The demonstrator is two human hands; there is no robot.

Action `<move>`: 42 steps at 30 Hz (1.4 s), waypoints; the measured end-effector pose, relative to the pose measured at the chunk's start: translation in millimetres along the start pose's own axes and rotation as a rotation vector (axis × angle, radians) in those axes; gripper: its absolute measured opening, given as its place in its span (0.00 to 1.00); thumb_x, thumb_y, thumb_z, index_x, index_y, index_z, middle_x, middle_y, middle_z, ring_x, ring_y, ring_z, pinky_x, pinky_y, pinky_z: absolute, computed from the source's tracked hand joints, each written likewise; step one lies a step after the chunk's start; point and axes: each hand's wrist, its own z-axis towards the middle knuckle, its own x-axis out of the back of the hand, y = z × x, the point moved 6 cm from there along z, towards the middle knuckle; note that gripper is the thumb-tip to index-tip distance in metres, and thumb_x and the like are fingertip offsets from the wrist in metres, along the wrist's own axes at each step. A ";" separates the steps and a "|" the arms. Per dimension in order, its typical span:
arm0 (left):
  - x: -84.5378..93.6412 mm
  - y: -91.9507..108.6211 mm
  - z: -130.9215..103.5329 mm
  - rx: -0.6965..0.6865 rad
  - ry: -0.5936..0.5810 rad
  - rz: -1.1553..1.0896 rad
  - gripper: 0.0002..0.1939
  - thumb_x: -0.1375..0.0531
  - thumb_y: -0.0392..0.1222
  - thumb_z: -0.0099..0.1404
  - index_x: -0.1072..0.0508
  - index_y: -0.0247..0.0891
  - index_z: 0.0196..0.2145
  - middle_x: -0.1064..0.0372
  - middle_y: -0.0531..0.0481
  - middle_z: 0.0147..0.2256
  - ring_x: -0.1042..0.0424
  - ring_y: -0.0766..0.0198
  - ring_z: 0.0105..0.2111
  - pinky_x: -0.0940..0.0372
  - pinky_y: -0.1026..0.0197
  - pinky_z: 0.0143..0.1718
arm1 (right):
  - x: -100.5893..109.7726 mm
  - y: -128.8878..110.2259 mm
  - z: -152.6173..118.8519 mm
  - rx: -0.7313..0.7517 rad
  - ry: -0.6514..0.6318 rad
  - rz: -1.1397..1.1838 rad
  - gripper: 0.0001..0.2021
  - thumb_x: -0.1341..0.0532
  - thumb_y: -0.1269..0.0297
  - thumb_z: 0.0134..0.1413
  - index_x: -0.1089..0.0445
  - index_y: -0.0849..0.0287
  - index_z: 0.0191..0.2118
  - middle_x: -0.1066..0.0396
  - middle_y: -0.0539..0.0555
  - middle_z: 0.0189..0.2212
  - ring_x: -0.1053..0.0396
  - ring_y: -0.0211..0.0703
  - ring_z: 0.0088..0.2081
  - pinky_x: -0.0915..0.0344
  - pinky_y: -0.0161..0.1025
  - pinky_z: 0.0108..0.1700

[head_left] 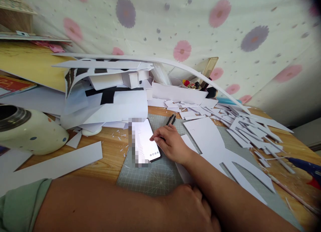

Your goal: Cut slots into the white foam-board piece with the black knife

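A lit phone (147,141) lies on the green-grey cutting mat (155,180), its left part pixelated. Over its right side is my right hand (170,141), one fingertip at the screen. The fingers are closed round a slim black tool (171,119), whose end sticks out above the knuckles. My left hand (190,205) is curled at the bottom, next to my right forearm; whatever its fingers hold is hidden. Cut white board pieces (207,131) with slots lie to the right of the phone, partly under my right forearm.
Narrow white offcuts (243,123) are heaped at the right, near a blue glue gun (304,166). A cream spotted flask (32,131) lies tilted at the left. Stacked paper and board (125,104) stand behind the phone. A long white strip (175,60) arches across the back.
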 end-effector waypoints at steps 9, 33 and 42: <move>1.3 0.0 1.9 -0.019 -0.031 0.017 0.08 0.40 0.45 0.62 0.25 0.38 0.34 0.24 0.43 0.31 0.27 0.50 0.27 0.40 0.55 0.20 | -0.2 -0.5 0.7 -0.004 -0.008 -0.003 0.07 0.45 0.72 0.61 0.31 0.57 0.36 0.26 0.51 0.32 0.30 0.45 0.39 0.48 0.53 0.54; 17.4 -6.8 -4.1 -0.060 0.051 0.025 0.07 0.39 0.45 0.62 0.27 0.39 0.34 0.26 0.49 0.28 0.29 0.55 0.24 0.45 0.59 0.15 | -0.3 -7.6 -1.2 -0.017 -0.094 0.033 0.05 0.43 0.71 0.60 0.34 0.55 0.33 0.27 0.49 0.32 0.31 0.43 0.40 0.58 0.58 0.62; 7.4 -5.9 -2.6 -0.064 0.073 0.055 0.06 0.40 0.44 0.64 0.29 0.39 0.34 0.28 0.50 0.26 0.29 0.56 0.24 0.49 0.60 0.16 | -1.3 -2.5 -1.1 -0.011 -0.059 0.040 0.05 0.44 0.70 0.60 0.31 0.56 0.35 0.26 0.51 0.32 0.31 0.45 0.41 0.53 0.57 0.59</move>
